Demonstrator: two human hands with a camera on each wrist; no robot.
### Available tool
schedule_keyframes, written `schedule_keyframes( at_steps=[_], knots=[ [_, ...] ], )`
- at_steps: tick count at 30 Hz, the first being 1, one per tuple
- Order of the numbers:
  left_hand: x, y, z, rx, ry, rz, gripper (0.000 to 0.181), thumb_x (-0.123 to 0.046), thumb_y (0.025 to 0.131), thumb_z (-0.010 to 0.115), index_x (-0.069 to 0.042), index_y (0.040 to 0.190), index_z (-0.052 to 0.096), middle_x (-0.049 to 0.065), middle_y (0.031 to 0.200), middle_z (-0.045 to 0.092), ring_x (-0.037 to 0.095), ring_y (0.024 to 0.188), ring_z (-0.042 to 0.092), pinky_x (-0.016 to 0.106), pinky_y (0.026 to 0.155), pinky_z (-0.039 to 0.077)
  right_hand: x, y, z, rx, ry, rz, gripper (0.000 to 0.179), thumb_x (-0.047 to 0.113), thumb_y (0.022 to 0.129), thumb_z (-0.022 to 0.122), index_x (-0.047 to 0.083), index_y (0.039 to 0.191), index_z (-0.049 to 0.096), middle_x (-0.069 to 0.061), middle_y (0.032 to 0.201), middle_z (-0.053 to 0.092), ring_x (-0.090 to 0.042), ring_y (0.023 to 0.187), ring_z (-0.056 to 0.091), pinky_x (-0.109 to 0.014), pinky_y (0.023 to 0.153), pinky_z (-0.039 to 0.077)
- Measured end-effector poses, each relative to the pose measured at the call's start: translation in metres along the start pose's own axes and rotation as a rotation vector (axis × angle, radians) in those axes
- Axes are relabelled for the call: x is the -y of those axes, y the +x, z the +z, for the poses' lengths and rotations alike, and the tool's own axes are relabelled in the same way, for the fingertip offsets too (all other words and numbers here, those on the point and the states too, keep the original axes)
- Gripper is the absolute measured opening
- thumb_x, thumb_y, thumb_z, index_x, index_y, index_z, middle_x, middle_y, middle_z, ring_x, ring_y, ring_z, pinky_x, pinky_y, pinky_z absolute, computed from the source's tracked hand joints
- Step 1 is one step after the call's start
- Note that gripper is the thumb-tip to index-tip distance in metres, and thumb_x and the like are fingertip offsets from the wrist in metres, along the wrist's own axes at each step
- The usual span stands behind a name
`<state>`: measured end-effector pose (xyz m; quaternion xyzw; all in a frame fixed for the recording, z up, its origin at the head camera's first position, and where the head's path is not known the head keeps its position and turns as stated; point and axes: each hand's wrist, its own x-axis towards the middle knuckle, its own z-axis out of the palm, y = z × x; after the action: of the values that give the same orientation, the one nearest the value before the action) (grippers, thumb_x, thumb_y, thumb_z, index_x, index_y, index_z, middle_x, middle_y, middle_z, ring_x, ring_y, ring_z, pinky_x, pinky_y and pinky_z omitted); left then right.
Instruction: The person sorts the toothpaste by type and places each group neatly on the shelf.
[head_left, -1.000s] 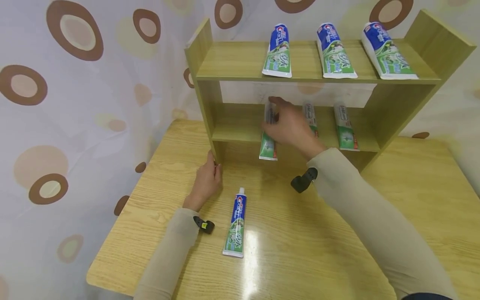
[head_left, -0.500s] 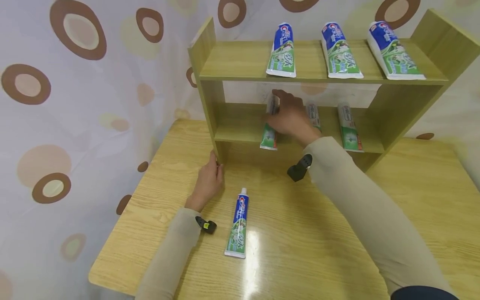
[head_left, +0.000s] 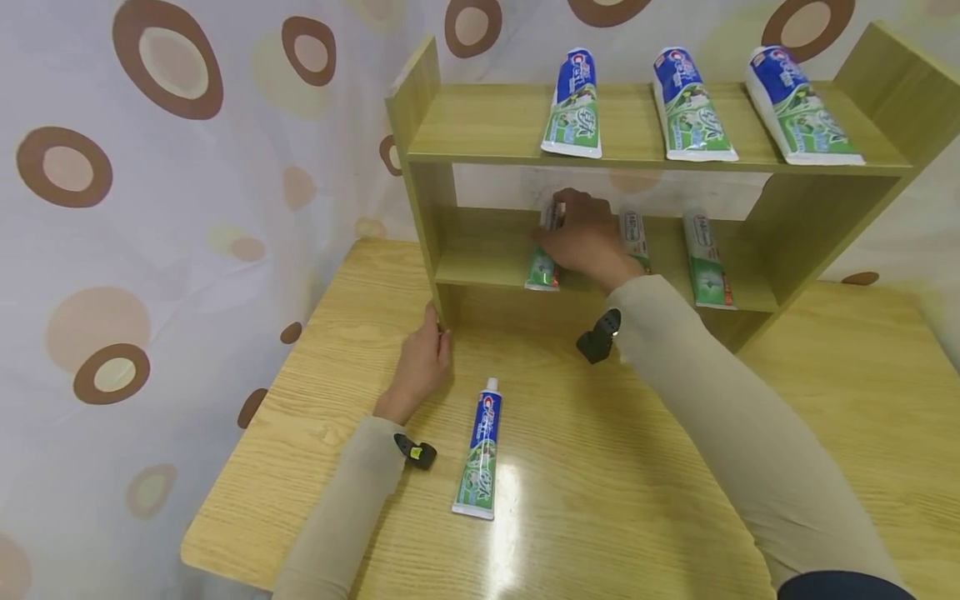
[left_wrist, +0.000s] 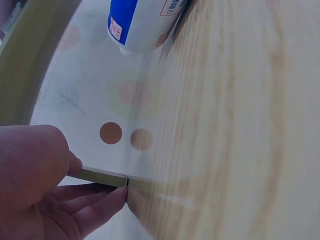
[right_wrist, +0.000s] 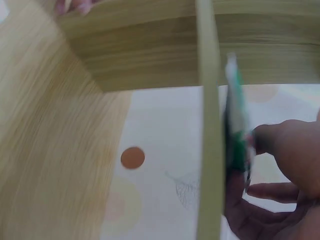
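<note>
In the head view my right hand grips a white-and-green toothpaste tube at the left of the wooden rack's middle shelf. The tube's crimped end points forward at the shelf's front edge. The right wrist view has this tube close along the shelf board, between thumb and fingers. My left hand pinches the lower front edge of the rack's left side panel; in the left wrist view, thumb and fingers lie on both sides of that panel.
Two more white-and-green tubes lie on the middle shelf, one partly behind my right hand and one farther right. Three blue-and-green tubes, including this one, lie on the top shelf. Another blue-and-green tube lies on the table.
My right hand has pushed the white-and-green tube deeper onto the middle shelf; its crimped end now reaches less far past the front edge. My left hand stays on the panel.
</note>
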<state>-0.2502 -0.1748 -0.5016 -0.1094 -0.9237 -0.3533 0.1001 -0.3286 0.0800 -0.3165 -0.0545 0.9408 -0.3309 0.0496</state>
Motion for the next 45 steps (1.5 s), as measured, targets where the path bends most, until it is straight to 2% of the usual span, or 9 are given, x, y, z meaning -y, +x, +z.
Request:
schedule_keyframes(
  at_steps=[6,9,12,16,21,24,27,37,45],
  knots=[
    [-0.001,0.001,0.000,0.005,-0.002,-0.004,0.051,-0.007,0.115,0.047,0.004,0.162,0.030,0.037,0.136,0.070,0.047,0.116,0.077,0.054,0.091,0.067,0.000,0.000,0.003,0.000,-0.081,-0.038,0.062,0.030,0.108,0.056,-0.006,0.158,0.046,-0.025,0.134,0.064,-0.034,0.111,0.062,-0.046,0.092,0.057],
    [-0.002,0.000,-0.001,0.002,-0.006,-0.006,0.051,-0.007,0.115,0.047,0.003,0.162,0.030,0.037,0.138,0.069,0.048,0.118,0.076,0.054,0.092,0.067,0.001,0.000,0.003,0.022,-0.076,-0.031,0.066,0.029,0.109,0.054,-0.004,0.163,0.040,-0.027,0.139,0.061,-0.036,0.116,0.062,-0.048,0.097,0.058],
    [-0.002,0.000,-0.001,0.004,-0.011,-0.007,0.053,-0.006,0.115,0.047,0.003,0.163,0.029,0.038,0.140,0.067,0.049,0.120,0.075,0.056,0.094,0.066,0.002,-0.002,0.003,0.037,-0.072,-0.014,0.073,0.032,0.109,0.053,-0.002,0.169,0.030,-0.030,0.154,0.052,-0.040,0.130,0.056,-0.054,0.110,0.053],
    [0.000,0.000,-0.001,-0.002,-0.004,-0.002,0.054,-0.005,0.114,0.048,0.003,0.163,0.029,0.036,0.138,0.069,0.047,0.119,0.076,0.058,0.092,0.066,0.002,-0.014,-0.001,0.008,-0.082,-0.019,0.079,0.036,0.108,0.055,-0.001,0.171,0.024,-0.034,0.162,0.041,-0.043,0.135,0.050,-0.060,0.116,0.048],
    [-0.003,0.000,-0.002,0.003,-0.008,0.007,0.054,-0.006,0.114,0.048,0.004,0.163,0.030,0.037,0.131,0.072,0.046,0.108,0.079,0.053,0.083,0.067,-0.005,-0.041,-0.003,-0.126,-0.083,-0.179,0.072,0.031,0.107,0.060,-0.007,0.163,0.038,-0.036,0.150,0.053,-0.043,0.118,0.059,-0.060,0.102,0.055],
    [-0.002,0.000,-0.003,0.010,-0.028,0.008,0.054,-0.007,0.114,0.047,0.005,0.163,0.030,0.037,0.129,0.072,0.046,0.103,0.079,0.051,0.080,0.067,-0.010,-0.059,0.001,-0.202,-0.090,-0.294,0.066,0.024,0.105,0.065,-0.010,0.158,0.045,-0.037,0.147,0.058,-0.047,0.121,0.064,-0.062,0.100,0.058],
    [0.006,0.001,0.002,-0.005,-0.034,0.016,0.053,-0.010,0.114,0.046,0.004,0.162,0.031,0.037,0.124,0.073,0.044,0.097,0.079,0.049,0.074,0.067,-0.013,-0.076,0.008,-0.221,-0.088,-0.337,0.066,0.021,0.103,0.070,-0.010,0.156,0.047,-0.037,0.148,0.059,-0.051,0.131,0.062,-0.065,0.106,0.056],
    [-0.003,-0.001,-0.004,0.025,-0.017,-0.050,0.051,-0.009,0.116,0.043,0.003,0.163,0.029,0.037,0.137,0.069,0.046,0.111,0.078,0.052,0.082,0.066,-0.019,-0.115,0.036,-0.188,-0.040,-0.344,0.070,0.020,0.102,0.075,-0.002,0.161,0.044,-0.028,0.150,0.058,-0.045,0.134,0.061,-0.060,0.111,0.057],
    [-0.007,-0.001,-0.004,0.028,-0.005,-0.050,0.050,-0.009,0.116,0.044,0.003,0.163,0.030,0.037,0.136,0.070,0.045,0.109,0.078,0.052,0.081,0.066,-0.024,-0.131,0.052,-0.164,-0.002,-0.312,0.074,0.020,0.101,0.077,0.002,0.163,0.042,-0.028,0.150,0.056,-0.046,0.133,0.063,-0.060,0.111,0.058]
  ],
)
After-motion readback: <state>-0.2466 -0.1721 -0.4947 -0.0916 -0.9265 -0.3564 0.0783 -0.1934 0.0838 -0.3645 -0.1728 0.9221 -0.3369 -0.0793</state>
